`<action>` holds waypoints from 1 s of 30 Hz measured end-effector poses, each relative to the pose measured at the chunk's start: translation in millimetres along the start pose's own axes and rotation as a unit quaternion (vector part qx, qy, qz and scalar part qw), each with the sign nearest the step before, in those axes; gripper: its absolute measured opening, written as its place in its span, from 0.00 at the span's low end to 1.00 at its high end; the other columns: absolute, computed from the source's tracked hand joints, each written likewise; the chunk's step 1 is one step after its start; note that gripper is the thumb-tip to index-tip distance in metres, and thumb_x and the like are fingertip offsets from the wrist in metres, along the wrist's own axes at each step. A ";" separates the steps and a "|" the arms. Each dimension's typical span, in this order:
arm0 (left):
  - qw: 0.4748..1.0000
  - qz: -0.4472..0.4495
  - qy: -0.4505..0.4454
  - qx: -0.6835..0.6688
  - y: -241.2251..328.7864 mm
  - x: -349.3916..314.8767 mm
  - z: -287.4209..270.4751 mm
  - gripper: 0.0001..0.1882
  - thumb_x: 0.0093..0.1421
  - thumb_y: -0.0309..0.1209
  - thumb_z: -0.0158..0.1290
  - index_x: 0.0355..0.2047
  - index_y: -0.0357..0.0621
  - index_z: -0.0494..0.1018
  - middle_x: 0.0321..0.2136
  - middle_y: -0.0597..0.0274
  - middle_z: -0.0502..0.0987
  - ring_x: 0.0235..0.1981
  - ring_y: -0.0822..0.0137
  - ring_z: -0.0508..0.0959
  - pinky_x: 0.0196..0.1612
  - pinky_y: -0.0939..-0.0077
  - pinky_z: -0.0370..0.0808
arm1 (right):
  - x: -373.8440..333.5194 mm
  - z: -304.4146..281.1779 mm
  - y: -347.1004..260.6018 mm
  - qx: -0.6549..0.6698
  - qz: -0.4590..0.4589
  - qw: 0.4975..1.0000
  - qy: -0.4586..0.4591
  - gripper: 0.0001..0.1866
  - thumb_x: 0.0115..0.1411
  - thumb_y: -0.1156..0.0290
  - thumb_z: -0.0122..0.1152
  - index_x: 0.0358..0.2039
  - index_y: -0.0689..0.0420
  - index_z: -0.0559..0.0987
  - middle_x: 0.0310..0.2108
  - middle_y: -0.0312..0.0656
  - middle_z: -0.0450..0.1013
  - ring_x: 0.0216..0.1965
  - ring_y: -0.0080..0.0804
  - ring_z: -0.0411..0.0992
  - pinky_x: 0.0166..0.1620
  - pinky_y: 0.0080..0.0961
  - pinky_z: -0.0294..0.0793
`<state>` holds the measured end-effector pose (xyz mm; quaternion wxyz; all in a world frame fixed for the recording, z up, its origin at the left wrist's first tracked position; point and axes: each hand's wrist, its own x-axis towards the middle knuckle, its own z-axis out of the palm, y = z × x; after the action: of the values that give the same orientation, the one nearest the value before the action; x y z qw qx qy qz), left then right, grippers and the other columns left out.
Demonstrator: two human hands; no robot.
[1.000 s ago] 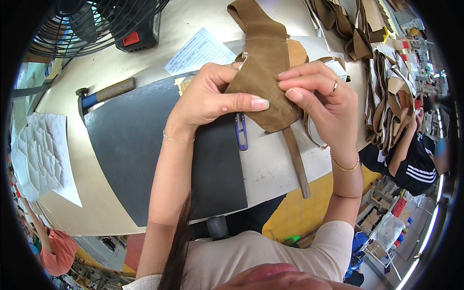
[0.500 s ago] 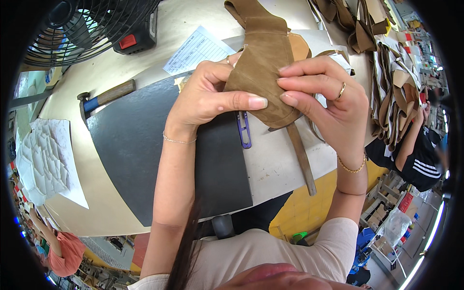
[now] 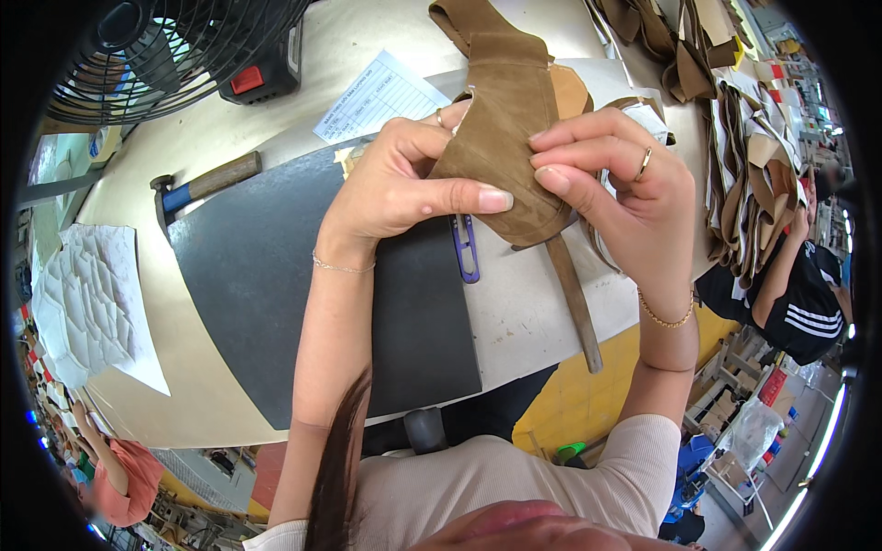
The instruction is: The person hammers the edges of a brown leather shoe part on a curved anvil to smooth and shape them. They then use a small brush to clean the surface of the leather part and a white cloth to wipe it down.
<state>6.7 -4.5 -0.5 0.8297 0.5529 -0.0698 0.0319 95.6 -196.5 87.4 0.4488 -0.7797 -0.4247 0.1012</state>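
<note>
A brown suede-like leather piece [image 3: 501,138], sewn from several panels with a strap at its far end, is held up over the bench. My left hand [image 3: 404,179] grips its left side, thumb on top and fingers behind it. Against its right face my right hand [image 3: 611,174] is closed in a pinch, thumb and fingertips together; anything between them is too small to see. Under the leather's near edge a wooden handle [image 3: 574,303] sticks out, its head hidden. Purple-handled thread snips [image 3: 466,248] lie partly covered beside my left thumb.
A black mat [image 3: 322,294] covers the bench's middle. Around it are a hammer [image 3: 207,179], a printed form [image 3: 381,96], a fan [image 3: 170,60] and white paper pieces [image 3: 83,308]. Brown leather parts [image 3: 753,174] hang at right. Other people work at both sides.
My right fingers have shifted slightly on the leather and drawn closer together. My left hand keeps its hold with almost no movement.
</note>
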 end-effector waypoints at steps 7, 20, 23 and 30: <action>0.999 -0.007 0.024 -0.022 1.4 0.1 3.0 0.14 0.44 0.23 0.69 0.33 0.34 0.83 0.40 0.55 0.82 0.45 0.65 0.75 0.52 0.70 0.69 | -1.0 2.2 -5.2 -0.047 -0.010 0.999 -0.008 0.07 0.51 0.80 0.71 0.32 0.60 0.85 0.36 0.41 0.80 0.37 0.28 0.77 0.41 0.21 0.75; 0.946 0.041 0.062 -0.314 -14.6 -2.6 27.1 0.19 0.57 0.32 0.61 0.44 0.30 0.79 0.48 0.50 0.78 0.50 0.59 0.77 0.57 0.65 0.71 | -10.2 2.3 8.4 -0.003 -0.007 0.987 0.160 0.15 0.55 0.71 0.71 0.42 0.63 0.80 0.47 0.40 0.75 0.47 0.29 0.72 0.49 0.24 0.72; 0.960 -0.033 0.055 -0.273 -13.2 -2.4 28.4 0.42 0.56 0.50 0.59 0.63 0.33 0.62 0.59 0.46 0.69 0.60 0.52 0.71 0.61 0.55 0.70 | -15.9 10.8 6.2 0.138 0.092 0.981 0.098 0.14 0.57 0.69 0.71 0.40 0.63 0.79 0.38 0.37 0.78 0.38 0.24 0.73 0.44 0.20 0.72; 0.950 -0.078 0.108 -0.282 -8.0 -0.7 39.1 0.38 0.57 0.40 0.56 0.64 0.32 0.59 0.58 0.46 0.70 0.58 0.53 0.72 0.62 0.56 0.70 | -15.2 13.4 7.4 0.177 0.082 0.979 0.064 0.14 0.64 0.69 0.63 0.44 0.66 0.78 0.33 0.38 0.78 0.36 0.20 0.73 0.42 0.19 0.72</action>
<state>3.9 -43.6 6.9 0.9543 0.2933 0.0579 0.0056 83.2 -201.5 70.5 0.5963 -0.7249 -0.3047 0.1615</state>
